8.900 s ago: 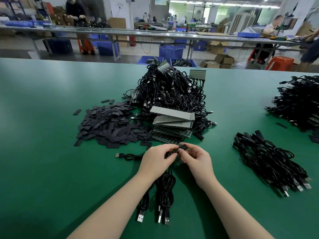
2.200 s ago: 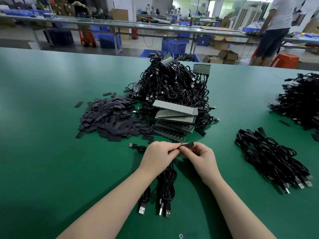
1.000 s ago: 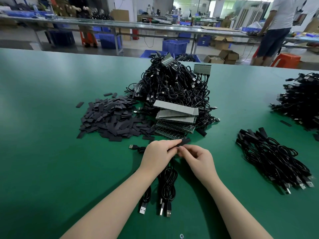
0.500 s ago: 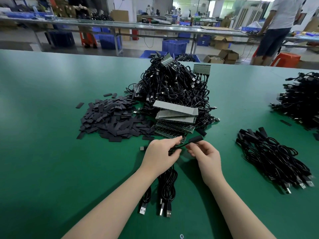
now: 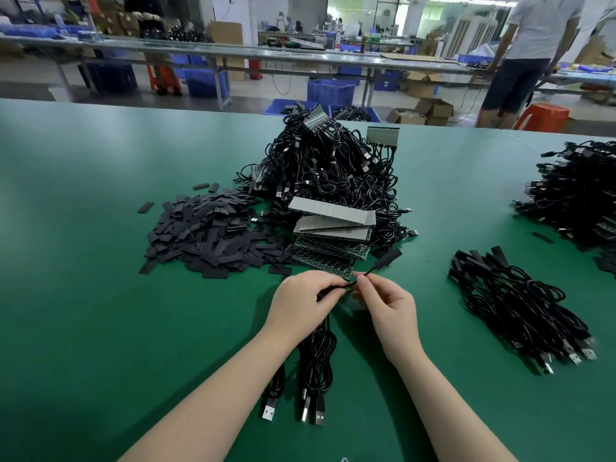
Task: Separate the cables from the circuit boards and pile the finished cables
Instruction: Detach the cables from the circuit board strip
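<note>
Fingers of the right hand [image 5: 388, 303] pinch a thin black cable [image 5: 371, 270] whose sleeved end [image 5: 388, 257] now juts toward the counter's far edge, farther out than half a second ago. Left hand [image 5: 301, 300] grips the same cable, apparently pulling it free of the boards. Its place comes next: the finished pile [image 5: 515, 303] near the right edge.
</note>
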Available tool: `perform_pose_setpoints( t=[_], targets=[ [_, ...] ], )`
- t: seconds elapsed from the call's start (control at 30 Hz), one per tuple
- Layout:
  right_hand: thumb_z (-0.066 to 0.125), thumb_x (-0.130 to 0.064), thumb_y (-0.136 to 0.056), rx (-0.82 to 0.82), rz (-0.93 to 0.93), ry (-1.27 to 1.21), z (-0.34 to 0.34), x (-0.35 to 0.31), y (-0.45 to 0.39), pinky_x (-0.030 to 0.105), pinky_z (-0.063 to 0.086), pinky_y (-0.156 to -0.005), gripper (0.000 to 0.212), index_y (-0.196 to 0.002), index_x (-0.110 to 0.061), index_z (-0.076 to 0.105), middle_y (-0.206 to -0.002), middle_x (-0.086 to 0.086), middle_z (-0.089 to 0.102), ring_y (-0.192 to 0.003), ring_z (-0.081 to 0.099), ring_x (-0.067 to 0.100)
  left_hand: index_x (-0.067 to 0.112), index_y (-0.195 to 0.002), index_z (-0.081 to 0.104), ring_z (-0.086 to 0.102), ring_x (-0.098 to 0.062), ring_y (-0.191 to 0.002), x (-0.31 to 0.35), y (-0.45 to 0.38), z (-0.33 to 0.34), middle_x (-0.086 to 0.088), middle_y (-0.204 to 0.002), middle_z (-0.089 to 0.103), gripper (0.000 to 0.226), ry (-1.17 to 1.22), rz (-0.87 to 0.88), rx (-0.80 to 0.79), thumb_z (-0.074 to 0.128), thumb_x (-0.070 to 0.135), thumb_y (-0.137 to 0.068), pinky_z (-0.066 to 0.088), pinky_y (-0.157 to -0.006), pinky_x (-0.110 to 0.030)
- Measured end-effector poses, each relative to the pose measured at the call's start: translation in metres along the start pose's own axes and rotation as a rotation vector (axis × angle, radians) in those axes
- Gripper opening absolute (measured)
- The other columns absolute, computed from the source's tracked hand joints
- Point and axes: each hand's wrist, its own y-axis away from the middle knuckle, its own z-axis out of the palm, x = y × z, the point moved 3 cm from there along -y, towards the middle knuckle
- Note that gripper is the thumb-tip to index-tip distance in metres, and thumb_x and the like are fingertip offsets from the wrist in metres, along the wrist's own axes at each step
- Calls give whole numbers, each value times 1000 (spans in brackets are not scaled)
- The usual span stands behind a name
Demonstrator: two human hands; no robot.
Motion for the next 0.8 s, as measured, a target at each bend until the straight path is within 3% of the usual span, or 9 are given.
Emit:
perform_pose_setpoints(
  t=[0.1,0.17,0.27,0.37,0.43,0.53,0.67,0.8],
  targets=[
    [61,-18,-98,130,16,-114,-9,-6,-2,34,56,-90,15,-92,-18,74,-93,-3,77,-93,70,14,32,-114,69,51,7,-110,0,1,-4,20,-115,65,24,26,-22,54,61,33,-91,31,-90,0],
    [58,-17,-100,247,-25,-189,-23,-20,-7,36,54,-91,17,-90,-18,71,-92,-2,77,-92,69,14,33,-120,65,45,10,-114,-2,1,-5,23,-120,60,28,62,-79,49,58,32,-93,25,-90,5],
    [58,-17,-100,400,-188,-168,-60,-57,-14,25,53,-80,17,-88,-23,68,-81,-6,73,-80,66,8,33,-122,63,42,12,-116,-4,1,-5,27,-118,56,28,96,-119,36,55,31,-95,24,-89,4],
    [56,-33,-100,523,-367,260,-106,-94,-18,18,47,-61,16,-95,-22,66,-76,-10,64,-65,58,0,33,-121,63,44,11,-115,-5,1,-3,28,-117,56,28,107,-124,21,55,28,-94,27,-89,3],
    [51,-41,-100,560,-367,656,-135,-108,-29,26,44,-59,26,-102,-20,67,-75,-6,63,-66,58,9,33,-120,63,46,9,-115,-6,1,-2,26,-117,58,28,118,-129,16,55,26,-94,32,-90,-2],
    [48,-33,-103,467,-204,1143,-168,-100,-57,40,50,-69,29,-109,-12,67,-91,15,64,-75,59,36,33,-119,64,48,6,-115,-7,0,-2,23,-119,60,28,133,-144,15,54,25,-94,41,-93,-14],
    [44,-31,-104,222,122,1503,-186,-58,-79,34,44,-63,31,-107,-17,71,-95,13,57,-74,56,33,32,-118,65,51,5,-112,-8,0,-3,22,-116,61,28,131,-157,30,53,22,-95,45,-90,-17],
    [50,-37,-102,95,132,1646,-184,-37,-83,32,43,-66,29,-106,-22,74,-90,6,55,-86,58,31,33,-115,65,58,4,-94,-12,0,-4,24,-106,62,26,197,-226,88,50,21,-97,50,-77,-19]
  ],
)
